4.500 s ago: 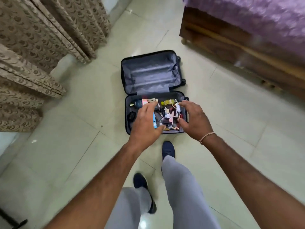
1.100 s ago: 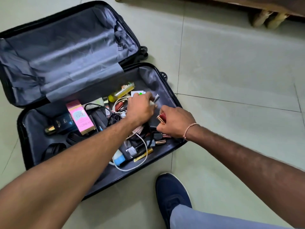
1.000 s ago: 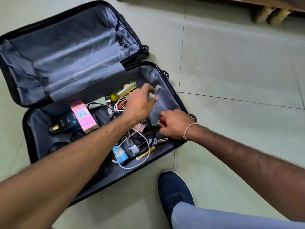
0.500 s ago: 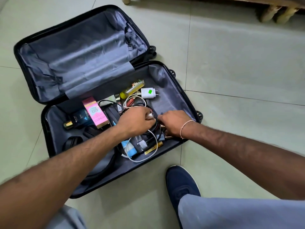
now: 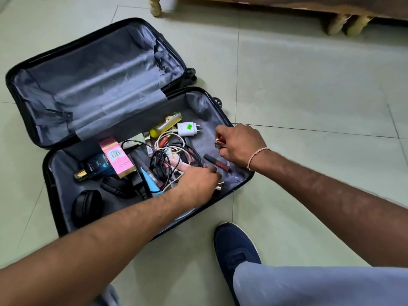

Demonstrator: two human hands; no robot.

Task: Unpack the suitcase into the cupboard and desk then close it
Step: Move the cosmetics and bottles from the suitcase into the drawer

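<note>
— Fingers first: what do they have hold of?
— Right hand [image 5: 239,145] is curled shut on a small red and gold tube [image 5: 219,141], lifted over the right end of the lower half. Left hand [image 5: 195,184] lies knuckles-up on the clutter; whether its fingers grip anything I cannot tell.
— And the suitcase [image 5: 55,168]?
— Spread flat on the tiled floor [image 5: 309,85], lid [image 5: 99,74] bare grey lining, lower half full.
— Biggest things in it?
— Black headphones [image 5: 88,206] at the left front, then a dark blue bottle [image 5: 95,166] touching a pink box [image 5: 117,157].
— Smaller?
— A tangle of black and white cables [image 5: 172,155] in the middle, a white charger [image 5: 187,129] with a green sticker beside a yellow bottle [image 5: 164,125] at the back, a light blue tube [image 5: 150,182] by the left wrist, and a dark red tube [image 5: 217,162] between the hands.
</note>
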